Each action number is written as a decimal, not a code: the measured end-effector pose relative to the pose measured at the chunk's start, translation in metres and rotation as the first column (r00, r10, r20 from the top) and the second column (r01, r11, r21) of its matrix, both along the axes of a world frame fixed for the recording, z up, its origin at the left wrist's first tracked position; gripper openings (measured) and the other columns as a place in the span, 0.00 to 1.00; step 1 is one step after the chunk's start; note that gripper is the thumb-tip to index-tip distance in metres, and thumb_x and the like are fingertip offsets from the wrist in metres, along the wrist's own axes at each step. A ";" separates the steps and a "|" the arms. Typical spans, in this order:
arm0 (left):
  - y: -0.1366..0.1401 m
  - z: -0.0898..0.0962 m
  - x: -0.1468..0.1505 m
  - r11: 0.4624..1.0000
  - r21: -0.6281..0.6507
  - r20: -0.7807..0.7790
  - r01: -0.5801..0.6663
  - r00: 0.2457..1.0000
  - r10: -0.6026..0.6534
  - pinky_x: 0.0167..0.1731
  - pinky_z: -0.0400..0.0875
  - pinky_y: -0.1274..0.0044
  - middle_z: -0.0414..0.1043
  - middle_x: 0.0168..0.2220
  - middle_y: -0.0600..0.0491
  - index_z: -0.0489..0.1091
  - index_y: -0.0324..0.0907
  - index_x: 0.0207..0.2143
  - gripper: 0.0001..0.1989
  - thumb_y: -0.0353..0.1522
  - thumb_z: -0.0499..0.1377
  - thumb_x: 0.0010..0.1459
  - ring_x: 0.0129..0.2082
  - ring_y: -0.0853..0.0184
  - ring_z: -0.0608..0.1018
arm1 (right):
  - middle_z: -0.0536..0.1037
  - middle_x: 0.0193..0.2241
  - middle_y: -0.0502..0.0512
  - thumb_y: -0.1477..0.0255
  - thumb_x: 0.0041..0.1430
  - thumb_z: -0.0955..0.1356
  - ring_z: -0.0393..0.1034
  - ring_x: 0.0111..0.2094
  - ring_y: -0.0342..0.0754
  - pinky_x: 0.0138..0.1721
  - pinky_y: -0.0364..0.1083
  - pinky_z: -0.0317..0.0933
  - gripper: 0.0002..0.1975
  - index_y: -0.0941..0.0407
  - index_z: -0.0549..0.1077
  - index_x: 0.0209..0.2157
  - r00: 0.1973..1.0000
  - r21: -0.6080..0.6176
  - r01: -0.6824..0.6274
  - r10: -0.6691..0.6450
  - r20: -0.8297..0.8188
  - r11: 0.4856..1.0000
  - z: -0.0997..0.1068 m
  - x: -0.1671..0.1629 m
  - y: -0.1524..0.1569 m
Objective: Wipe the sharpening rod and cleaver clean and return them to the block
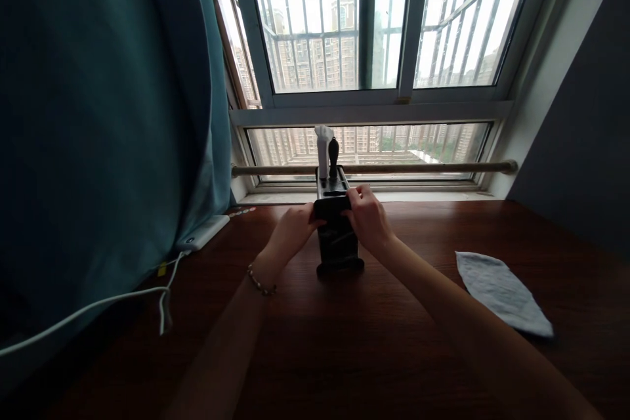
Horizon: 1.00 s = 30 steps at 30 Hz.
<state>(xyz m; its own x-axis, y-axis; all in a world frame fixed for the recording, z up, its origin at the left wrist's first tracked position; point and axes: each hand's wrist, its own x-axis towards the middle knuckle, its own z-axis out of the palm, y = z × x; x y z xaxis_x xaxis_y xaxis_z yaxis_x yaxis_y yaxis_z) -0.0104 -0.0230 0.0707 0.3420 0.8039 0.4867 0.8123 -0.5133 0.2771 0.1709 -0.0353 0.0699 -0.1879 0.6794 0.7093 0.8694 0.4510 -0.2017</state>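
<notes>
On the brown table stands a black upright holder, like a knife block, with a wide foot at its base. A white handle with a pale, wrinkled top and a black handle stick up from its far end. My left hand is closed on the left side of the holder's dark front upper edge. From the right, my right hand grips the same edge, its thumb on the front and fingers over the top. I cannot tell whether that rounded edge is a separate piece.
A grey cloth lies on the table at right. To the left are a white power strip and its white cable, beside a blue-green curtain. A horizontal rail crosses before the barred window behind the holder.
</notes>
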 end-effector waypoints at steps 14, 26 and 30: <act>-0.009 -0.040 0.050 0.980 -0.003 0.189 0.200 0.962 -0.196 0.30 0.66 0.77 0.71 0.32 0.51 0.62 0.41 0.38 0.11 0.39 0.53 0.58 0.31 0.67 0.73 | 0.65 0.38 0.58 0.80 0.54 0.65 0.63 0.36 0.50 0.36 0.45 0.60 0.09 0.59 0.67 0.39 0.993 0.047 0.100 -0.097 -0.066 0.994 -0.003 0.056 -0.030; -0.007 -0.093 0.063 0.993 0.011 0.288 0.118 0.951 -0.116 0.26 0.59 0.75 0.65 0.26 0.52 0.55 0.41 0.37 0.13 0.42 0.46 0.61 0.25 0.67 0.69 | 0.66 0.47 0.59 0.73 0.56 0.66 0.64 0.43 0.51 0.43 0.47 0.63 0.20 0.59 0.63 0.50 0.999 0.070 -0.028 0.030 -0.032 0.997 -0.008 0.072 -0.039; 0.003 -0.129 0.058 0.984 -0.030 0.304 0.176 0.939 -0.159 0.26 0.60 0.76 0.64 0.24 0.53 0.58 0.42 0.32 0.13 0.39 0.41 0.62 0.23 0.68 0.69 | 0.64 0.52 0.60 0.69 0.61 0.63 0.61 0.51 0.51 0.52 0.47 0.58 0.23 0.61 0.57 0.56 1.000 0.076 -0.004 0.003 0.004 0.997 -0.036 0.103 -0.047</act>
